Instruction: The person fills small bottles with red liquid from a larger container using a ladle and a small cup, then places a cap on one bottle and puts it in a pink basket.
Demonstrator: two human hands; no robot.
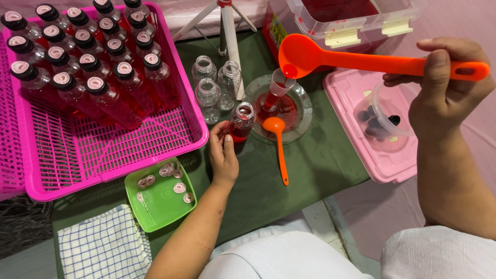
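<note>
While I watch from the head camera, I take the round clear plate on the green worktop as my landmark. Left of it stands the big pink lattice crate, rigid plastic, holding capped bottles of red liquid. Right of the plate sits a pink lidded box, smooth and hard. Above the plate my right hand is clamped around the handle of an orange ladle, stiff plastic and light, its bowl tipped over a small clear cup with red liquid in it. I judge the ladle is best gripped far back on the handle, as now, and kept level, since its load spills easily. At the plate's left edge my left hand closes thumb and fingers on the small open bottle, partly filled with red; clear, probably thin plastic, top-heavy and slick if wet, so holding it low on the body seems right. Three empty bottles stand just left of it. A smaller orange spoon leans off the plate.
</note>
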